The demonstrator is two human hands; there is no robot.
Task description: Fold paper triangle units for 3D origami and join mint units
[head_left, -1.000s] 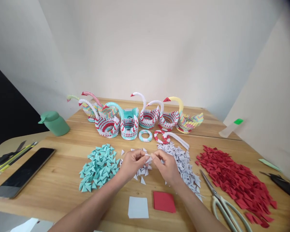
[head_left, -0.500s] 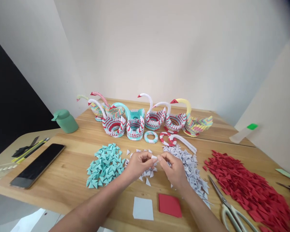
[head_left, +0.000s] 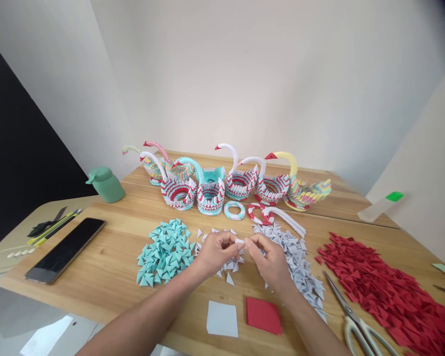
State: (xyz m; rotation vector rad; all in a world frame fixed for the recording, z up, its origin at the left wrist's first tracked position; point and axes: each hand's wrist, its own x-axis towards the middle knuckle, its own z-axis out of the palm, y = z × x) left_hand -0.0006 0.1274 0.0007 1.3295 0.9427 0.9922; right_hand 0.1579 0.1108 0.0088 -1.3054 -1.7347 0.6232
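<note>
Left hand and right hand, fingertips pinching small white paper piece. Teal paper triangles left, red paper triangles right.

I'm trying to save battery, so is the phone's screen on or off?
It looks off: the phone lies face up with a dark screen, and no icons or lit picture show on it.
</note>
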